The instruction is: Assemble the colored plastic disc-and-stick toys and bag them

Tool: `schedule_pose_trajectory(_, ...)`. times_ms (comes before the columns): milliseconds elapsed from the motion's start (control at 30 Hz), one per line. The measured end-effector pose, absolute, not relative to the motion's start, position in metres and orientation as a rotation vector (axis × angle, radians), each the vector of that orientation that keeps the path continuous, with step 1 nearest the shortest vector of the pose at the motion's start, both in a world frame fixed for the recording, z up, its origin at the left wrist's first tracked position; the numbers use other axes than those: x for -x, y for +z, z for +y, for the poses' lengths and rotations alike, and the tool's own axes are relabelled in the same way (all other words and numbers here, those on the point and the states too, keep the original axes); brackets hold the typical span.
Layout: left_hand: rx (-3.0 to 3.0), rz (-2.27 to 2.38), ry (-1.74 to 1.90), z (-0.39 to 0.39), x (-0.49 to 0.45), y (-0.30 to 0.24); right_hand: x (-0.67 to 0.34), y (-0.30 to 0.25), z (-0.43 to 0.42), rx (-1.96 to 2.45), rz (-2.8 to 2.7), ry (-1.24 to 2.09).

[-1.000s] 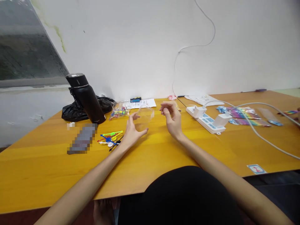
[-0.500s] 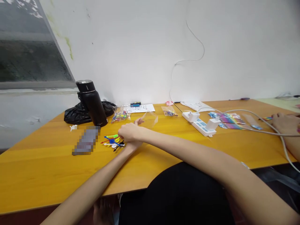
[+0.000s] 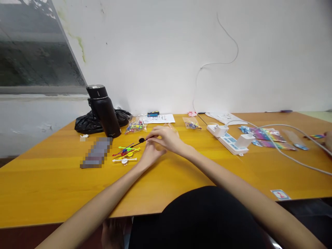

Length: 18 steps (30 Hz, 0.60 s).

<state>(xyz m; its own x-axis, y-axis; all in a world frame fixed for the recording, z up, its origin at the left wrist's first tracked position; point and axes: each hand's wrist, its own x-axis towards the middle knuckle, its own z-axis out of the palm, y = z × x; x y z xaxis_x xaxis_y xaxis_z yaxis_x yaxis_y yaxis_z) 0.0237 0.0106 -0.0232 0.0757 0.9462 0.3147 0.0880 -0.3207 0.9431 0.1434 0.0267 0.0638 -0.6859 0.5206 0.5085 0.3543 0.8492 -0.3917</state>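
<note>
My right hand point(image 3: 167, 139) pinches one end of a black plastic spinner arrow point(image 3: 141, 140) with a round disc at its middle. The arrow slants down to the left over a small pile of coloured spinner arrows point(image 3: 127, 151), among them green, yellow, red and blue ones. A white spinner arrow point(image 3: 125, 161) lies just in front of the pile. Close under the right hand is my left hand point(image 3: 151, 154), its fingers partly hidden and closed on a clear plastic bag point(image 3: 172, 128). Only a bit of that bag shows behind the hands.
A black bottle point(image 3: 105, 116) stands by a black plastic bag point(image 3: 86, 123) and a blurred flat object point(image 3: 97, 152). Filled clear bags point(image 3: 136, 127) lie near the wall. To the right are a power strip point(image 3: 228, 140), a cable point(image 3: 282, 152), colourful pens point(image 3: 272, 135) and another person's hand point(image 3: 329, 141).
My right hand has drawn back from the pile and lifted the black spinner arrow. The pile has shifted, and the white arrow lies apart at its front. The view has turned slightly left.
</note>
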Motion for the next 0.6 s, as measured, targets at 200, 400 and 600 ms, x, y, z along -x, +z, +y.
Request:
schedule_pose_trajectory(200, -1.952, 1.315, 1.412, 0.006, -0.015, -0.03, -0.205, 0.053, 0.017, 0.751, -1.782, 0.359)
schedule_pose_trajectory(400, -1.99, 1.366, 1.434, 0.013, -0.007, -0.031, -0.241, 0.034, 0.025, 0.902, -1.681, -0.007)
schedule_pose_trajectory(600, -2.055, 1.333, 1.441, 0.009, -0.007, -0.024, -0.239, 0.032, 0.028, 0.924, -1.867, -0.077)
